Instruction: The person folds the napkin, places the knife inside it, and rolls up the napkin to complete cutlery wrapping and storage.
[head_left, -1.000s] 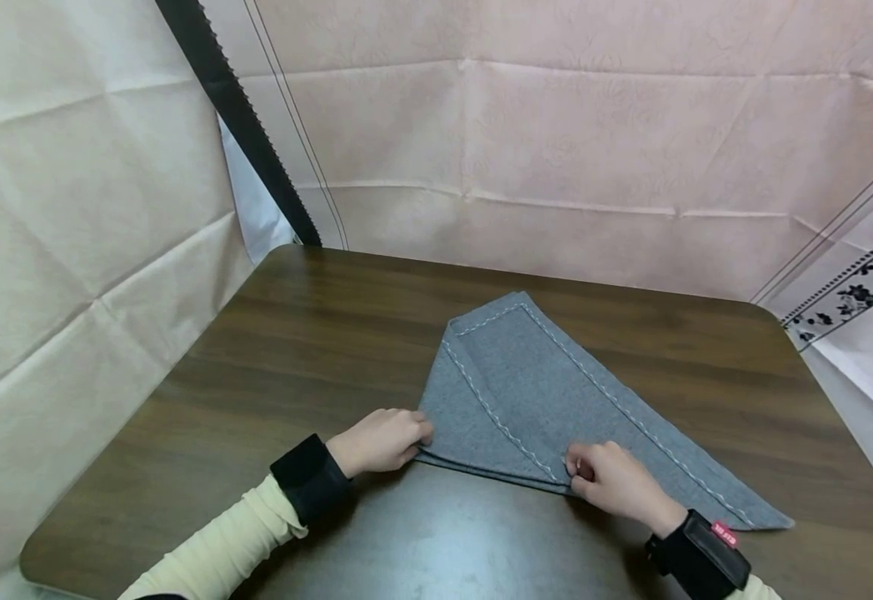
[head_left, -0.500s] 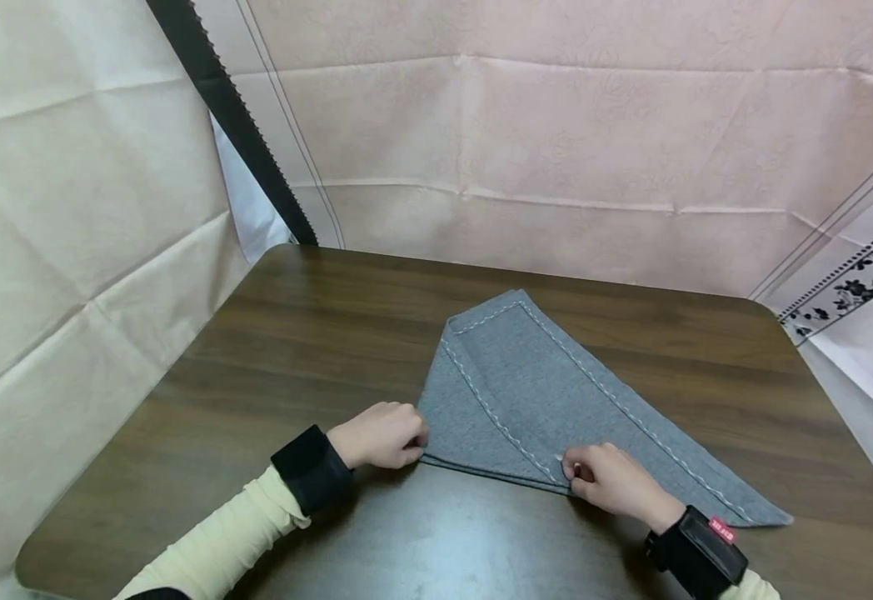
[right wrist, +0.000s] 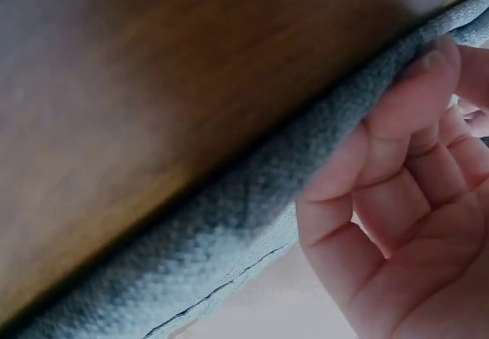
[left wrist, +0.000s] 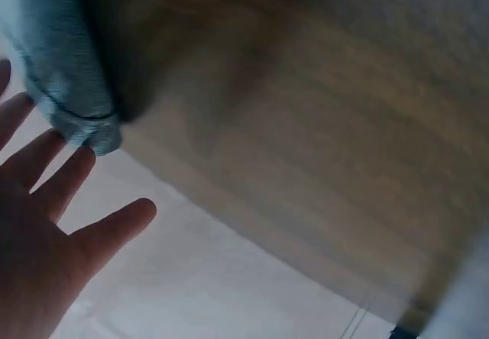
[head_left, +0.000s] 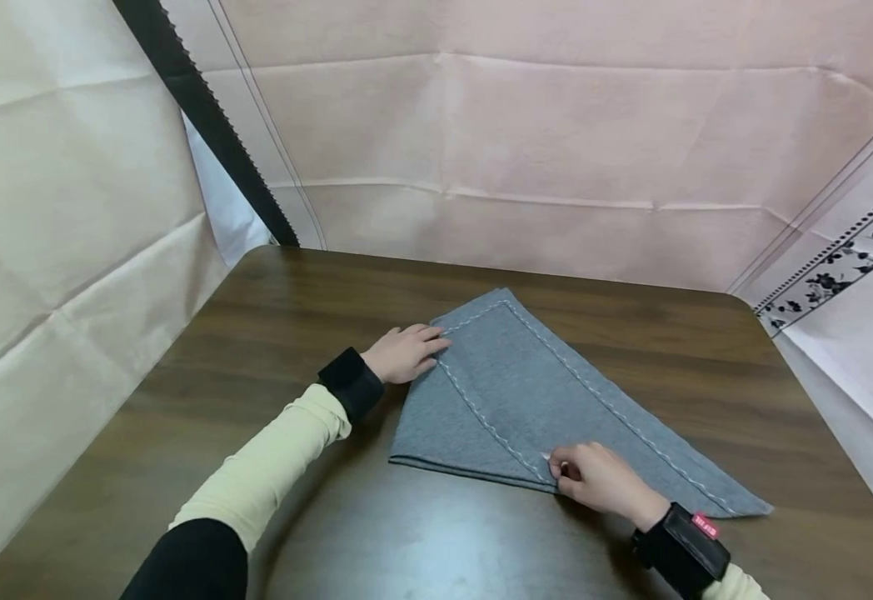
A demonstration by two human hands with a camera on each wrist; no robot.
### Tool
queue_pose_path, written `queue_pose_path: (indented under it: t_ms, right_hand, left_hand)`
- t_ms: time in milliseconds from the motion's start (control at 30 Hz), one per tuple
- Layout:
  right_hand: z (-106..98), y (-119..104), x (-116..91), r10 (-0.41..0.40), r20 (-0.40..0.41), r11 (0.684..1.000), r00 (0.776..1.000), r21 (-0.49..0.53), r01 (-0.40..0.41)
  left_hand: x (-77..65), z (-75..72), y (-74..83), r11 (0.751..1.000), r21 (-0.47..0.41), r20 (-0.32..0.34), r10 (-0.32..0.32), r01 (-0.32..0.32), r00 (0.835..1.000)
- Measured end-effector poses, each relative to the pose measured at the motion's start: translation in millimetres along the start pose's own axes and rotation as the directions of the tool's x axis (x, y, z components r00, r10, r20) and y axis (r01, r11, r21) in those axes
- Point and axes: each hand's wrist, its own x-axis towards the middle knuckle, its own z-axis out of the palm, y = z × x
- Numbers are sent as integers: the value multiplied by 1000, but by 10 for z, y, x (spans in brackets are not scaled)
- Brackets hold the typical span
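A folded grey cloth (head_left: 526, 383) with white stitching along its edges lies on the table, narrowing to a point at the right. My left hand (head_left: 405, 353) reaches over its upper left corner with spread, fairly straight fingers. In the left wrist view the fingertips of that hand (left wrist: 46, 201) come right at the cloth's stitched corner (left wrist: 84, 117). My right hand (head_left: 603, 479) pinches the cloth near its front edge, fingers curled. The right wrist view shows the thumb and fingers of that hand (right wrist: 405, 194) on the cloth's rolled front edge (right wrist: 229, 209).
The brown wooden table (head_left: 271, 375) has rounded corners. A pale creased sheet (head_left: 526, 142) hangs behind it, with another at the left (head_left: 69, 250). A black band (head_left: 204, 108) runs down the back left, and a floral strip (head_left: 826, 283) shows at the right.
My left hand has left the cloth's front left corner and moved up to its upper left corner, its fingers opening out. The right hand keeps its pinch. The head view has shifted slightly.
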Motion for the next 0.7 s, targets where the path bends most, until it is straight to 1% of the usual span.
queue_pose_path:
  t_ms: [67,167,300,467,633,700]
  right_hand:
    - [9,2,7,-5,1,1000,1000,8,5]
    - [1,15,6,-23,5,999,1000,34,23]
    - [-19,33,7,-47,22,996,999,74,46]
    - [-39,35,18,-41,50,994,998,100,36]
    - [-55,30,36,-21,96,991,995,135,8]
    - [-60,27,43,-14,115,988,993,151,-4]
  left_hand:
    - [30,25,-39,999,-30,69,-26,28,997]
    - [65,69,-58,998,-30,147,-58,64,987]
    - [95,103,-59,994,3,210,-103,105,972]
    - [144,78,-23,985,8,266,-166,170,949]
    - [146,62,14,975,-13,300,-207,221,931]
    - [141,68,18,973,-9,304,-216,230,928]
